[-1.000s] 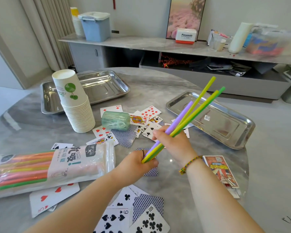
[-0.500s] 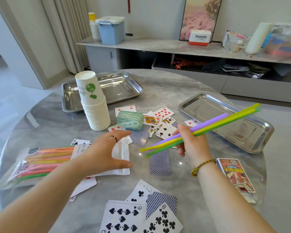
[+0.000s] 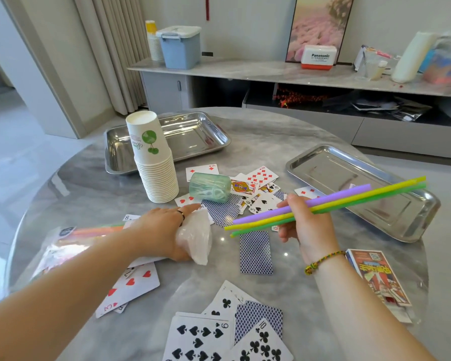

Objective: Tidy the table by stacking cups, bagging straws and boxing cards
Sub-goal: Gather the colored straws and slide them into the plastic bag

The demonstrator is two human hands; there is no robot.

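Observation:
My right hand point(image 3: 306, 225) grips three loose straws point(image 3: 349, 199), purple, yellow and green, held nearly level above the table with their near ends pointing left. My left hand point(image 3: 162, 230) holds the open mouth of the clear straw bag point(image 3: 195, 238), which lies on the left with several coloured straws point(image 3: 94, 230) inside. The straw tips sit a short gap to the right of the bag mouth. A tall stack of white paper cups point(image 3: 155, 165) stands upside down behind. Playing cards point(image 3: 255, 252) lie scattered, and the red card box point(image 3: 378, 277) rests at the right.
Two steel trays sit on the round marble table point(image 3: 271, 131): one point(image 3: 193, 136) behind the cups, one point(image 3: 359, 188) under the straws at the right. A green translucent tub point(image 3: 210, 187) lies on its side among the cards. A low sideboard with boxes stands beyond.
My left hand let go of the straw bundle, moved left and took hold of the bag's mouth. My right hand lowered the straws from a steep tilt to nearly level.

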